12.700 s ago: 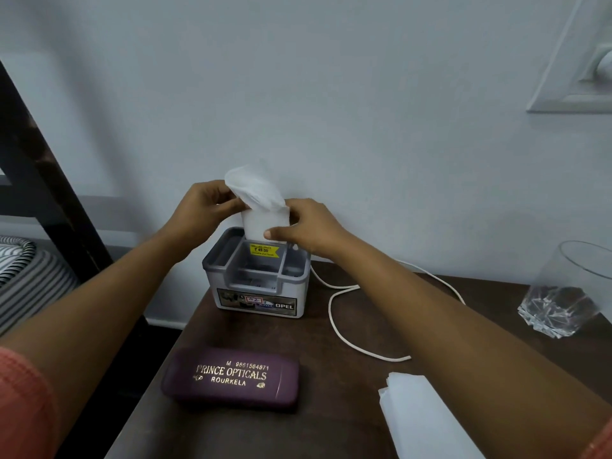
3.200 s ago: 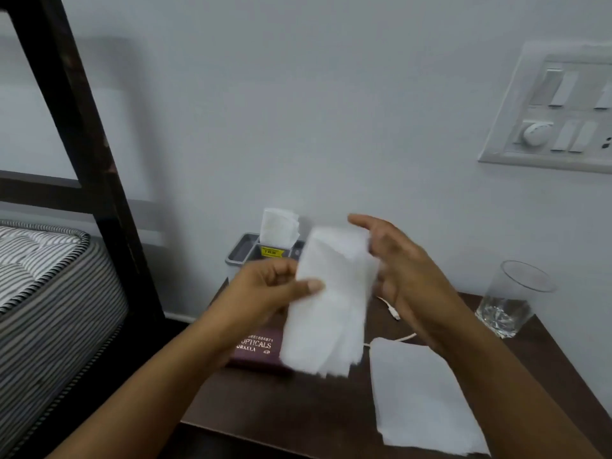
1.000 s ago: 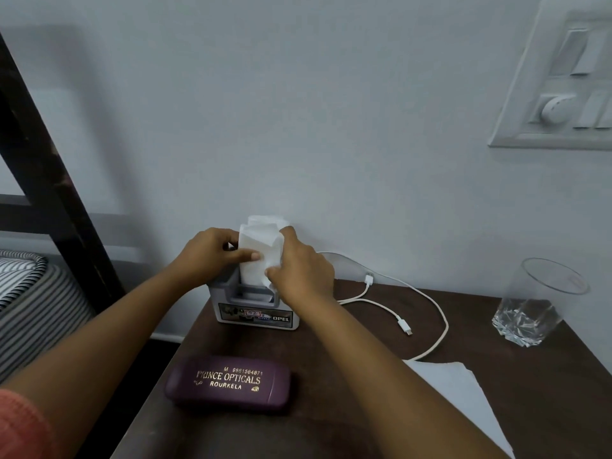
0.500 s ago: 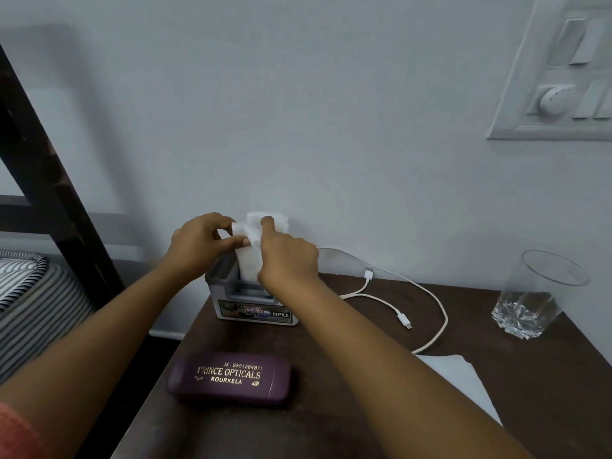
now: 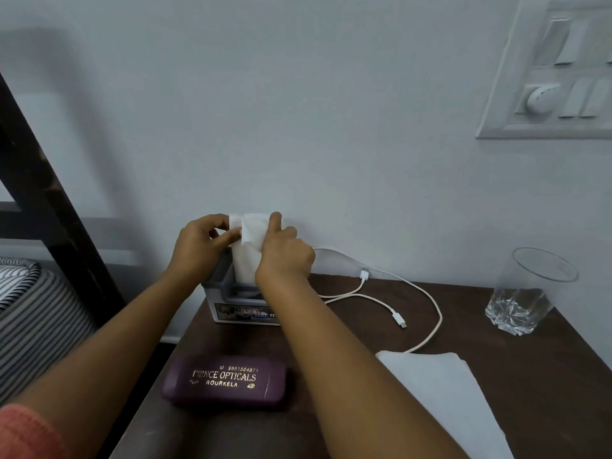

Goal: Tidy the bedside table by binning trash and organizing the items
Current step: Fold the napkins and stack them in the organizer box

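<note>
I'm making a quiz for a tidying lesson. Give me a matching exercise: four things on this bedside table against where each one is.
Things:
1 spectacle case
2 glass
3 cable
4 upright tissue

Places:
A far right of the table
B held between left hand and right hand
C near the front edge, left
D lying loose, mid-table

Pairs: 1-C, 2-A, 3-D, 4-B

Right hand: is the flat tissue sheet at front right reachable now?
Probably, once it lets go: the right hand holds the folded tissues in the holder. The flat sheet lies uncovered beside that forearm; only the cable meets its far edge.
</note>
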Demonstrator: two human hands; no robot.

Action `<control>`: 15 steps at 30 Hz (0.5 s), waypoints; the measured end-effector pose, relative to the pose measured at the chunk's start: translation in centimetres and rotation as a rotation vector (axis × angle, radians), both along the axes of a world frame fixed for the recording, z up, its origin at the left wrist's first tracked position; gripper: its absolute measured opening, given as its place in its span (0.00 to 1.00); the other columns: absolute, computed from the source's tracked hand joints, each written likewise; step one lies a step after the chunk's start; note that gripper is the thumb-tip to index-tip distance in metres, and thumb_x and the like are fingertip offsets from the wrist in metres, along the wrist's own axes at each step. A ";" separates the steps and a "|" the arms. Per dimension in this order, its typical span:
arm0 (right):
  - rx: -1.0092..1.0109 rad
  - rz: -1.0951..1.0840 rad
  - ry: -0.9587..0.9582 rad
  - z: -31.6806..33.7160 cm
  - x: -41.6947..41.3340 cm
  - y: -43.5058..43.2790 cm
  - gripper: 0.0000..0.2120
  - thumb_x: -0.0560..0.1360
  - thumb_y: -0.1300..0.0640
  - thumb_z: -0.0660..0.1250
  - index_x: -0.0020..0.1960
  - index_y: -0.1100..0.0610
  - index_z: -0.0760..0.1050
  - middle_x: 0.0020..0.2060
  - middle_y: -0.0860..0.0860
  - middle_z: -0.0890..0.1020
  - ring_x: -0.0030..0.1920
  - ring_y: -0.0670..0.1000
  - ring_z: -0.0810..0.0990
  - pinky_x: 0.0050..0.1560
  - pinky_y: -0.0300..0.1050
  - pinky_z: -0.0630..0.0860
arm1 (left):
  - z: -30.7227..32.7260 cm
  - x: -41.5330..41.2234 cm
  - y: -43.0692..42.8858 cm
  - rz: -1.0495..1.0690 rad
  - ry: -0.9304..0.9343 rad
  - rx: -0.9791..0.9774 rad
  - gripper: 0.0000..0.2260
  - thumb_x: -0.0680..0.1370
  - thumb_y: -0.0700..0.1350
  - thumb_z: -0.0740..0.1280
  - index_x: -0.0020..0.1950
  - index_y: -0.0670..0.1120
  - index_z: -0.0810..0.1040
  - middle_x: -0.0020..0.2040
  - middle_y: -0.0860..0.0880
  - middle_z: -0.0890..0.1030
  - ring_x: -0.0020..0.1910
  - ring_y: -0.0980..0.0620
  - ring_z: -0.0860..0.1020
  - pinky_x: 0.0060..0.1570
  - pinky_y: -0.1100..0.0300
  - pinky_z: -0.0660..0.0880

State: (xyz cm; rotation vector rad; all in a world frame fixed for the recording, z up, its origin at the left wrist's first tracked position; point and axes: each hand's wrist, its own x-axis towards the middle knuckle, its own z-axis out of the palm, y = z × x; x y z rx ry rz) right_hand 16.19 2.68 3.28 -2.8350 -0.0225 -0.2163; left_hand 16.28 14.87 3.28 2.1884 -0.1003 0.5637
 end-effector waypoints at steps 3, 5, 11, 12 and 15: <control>0.131 0.008 0.035 0.0 -0.3 -0.5 0.39 0.69 0.59 0.72 0.71 0.55 0.51 0.58 0.56 0.71 0.54 0.57 0.78 0.39 0.47 0.67 | -0.7 0.3 0.4 -0.074 0.038 -0.024 0.07 0.76 0.43 0.67 0.38 0.50 0.79 0.36 0.53 0.79 0.35 0.50 0.73 0.39 0.57 0.71; 0.265 0.049 0.078 0.4 -0.4 -1.3 0.39 0.67 0.56 0.75 0.68 0.55 0.54 0.59 0.55 0.71 0.56 0.58 0.76 0.40 0.47 0.67 | -0.9 0.5 0.7 -0.103 0.055 -0.013 0.07 0.74 0.43 0.69 0.37 0.51 0.79 0.35 0.53 0.79 0.35 0.51 0.73 0.40 0.56 0.71; 0.476 0.112 -0.001 0.5 -0.4 -3.9 0.19 0.69 0.54 0.72 0.55 0.51 0.67 0.49 0.51 0.80 0.49 0.56 0.78 0.41 0.45 0.67 | -1.4 0.7 1.4 -0.152 0.122 -0.025 0.04 0.70 0.48 0.73 0.37 0.53 0.80 0.36 0.58 0.82 0.34 0.58 0.74 0.39 0.61 0.70; 0.472 0.123 -0.031 0.4 -0.4 -4.0 0.18 0.69 0.54 0.72 0.55 0.50 0.68 0.47 0.51 0.81 0.48 0.56 0.78 0.40 0.45 0.67 | -1.5 0.7 1.6 -0.150 0.116 -0.024 0.03 0.70 0.49 0.73 0.38 0.53 0.81 0.38 0.58 0.82 0.37 0.55 0.75 0.40 0.60 0.70; 0.402 0.171 -0.091 0.7 -0.6 -3.9 0.18 0.70 0.53 0.71 0.56 0.50 0.67 0.44 0.50 0.79 0.46 0.56 0.78 0.39 0.44 0.66 | -1.5 0.6 2.0 -0.113 0.123 0.016 0.04 0.69 0.51 0.73 0.36 0.54 0.81 0.36 0.53 0.82 0.39 0.51 0.76 0.41 0.57 0.71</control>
